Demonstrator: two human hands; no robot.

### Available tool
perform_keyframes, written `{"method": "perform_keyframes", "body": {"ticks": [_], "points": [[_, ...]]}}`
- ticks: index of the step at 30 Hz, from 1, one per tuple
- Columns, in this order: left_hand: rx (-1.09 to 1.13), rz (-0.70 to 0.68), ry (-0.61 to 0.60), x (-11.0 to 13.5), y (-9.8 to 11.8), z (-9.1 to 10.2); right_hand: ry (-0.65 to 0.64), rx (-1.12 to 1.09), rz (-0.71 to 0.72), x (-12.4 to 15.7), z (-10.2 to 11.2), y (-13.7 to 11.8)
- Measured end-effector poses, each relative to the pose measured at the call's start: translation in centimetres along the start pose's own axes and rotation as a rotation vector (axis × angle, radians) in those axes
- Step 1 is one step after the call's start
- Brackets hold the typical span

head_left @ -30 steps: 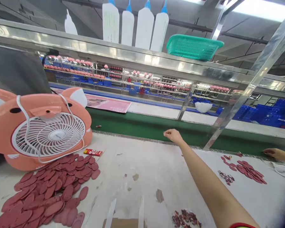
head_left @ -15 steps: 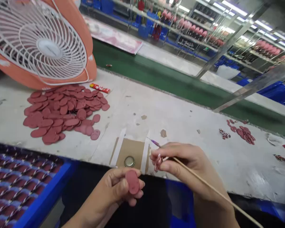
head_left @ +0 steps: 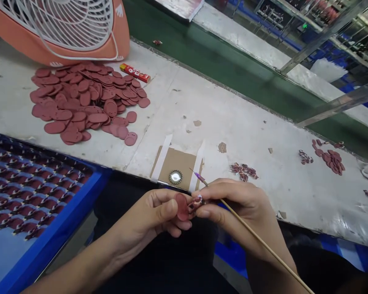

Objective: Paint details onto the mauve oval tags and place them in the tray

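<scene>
Since the earlier frame, the two hands have drawn together above the bench edge. The curled left hand grips a matte maroon oval pad between thumb and fingers, its face turned toward the right hand. Those closed right fingers pinch a small red-and-pink trinket against the pad, and they also hold a thin wooden stick with a purple tip. Just beyond lies a taped cardboard square bearing a round metal-rimmed cap. More pads lie heaped on the scuffed white bench, left of the square, beside a blue tray.
</scene>
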State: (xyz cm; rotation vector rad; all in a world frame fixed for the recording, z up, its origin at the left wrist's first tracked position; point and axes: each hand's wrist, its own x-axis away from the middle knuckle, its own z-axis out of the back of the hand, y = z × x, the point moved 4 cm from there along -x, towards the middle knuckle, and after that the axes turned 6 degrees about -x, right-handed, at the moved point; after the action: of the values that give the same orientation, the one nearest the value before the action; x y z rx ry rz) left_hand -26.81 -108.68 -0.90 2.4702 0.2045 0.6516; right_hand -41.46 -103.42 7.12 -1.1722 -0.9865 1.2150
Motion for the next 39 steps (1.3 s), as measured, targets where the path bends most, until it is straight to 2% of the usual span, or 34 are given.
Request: {"method": "perform_keyframes", "body": {"ticks": [10, 22, 32, 39], "points": [[0.021, 0.031, 0.008, -0.3, -0.1, 0.2, 0.019, -0.024, -0.042, -0.1, -0.4, 0.2], [0.037, 0.045, 0.042, -0.6, -0.4, 0.4, 0.01, 0.122, 0.013, -0.1, -0.6, -0.2], [0.061, 0.069, 0.113, -0.7, -0.5, 0.5, 0.008, -0.002, -0.073, -0.1, -0.5, 0.9], [0.075, 0.086, 0.127, -0.8, -0.7, 0.4, -0.043, 0.133, -0.024, -0.2, -0.3, 0.2]]}}
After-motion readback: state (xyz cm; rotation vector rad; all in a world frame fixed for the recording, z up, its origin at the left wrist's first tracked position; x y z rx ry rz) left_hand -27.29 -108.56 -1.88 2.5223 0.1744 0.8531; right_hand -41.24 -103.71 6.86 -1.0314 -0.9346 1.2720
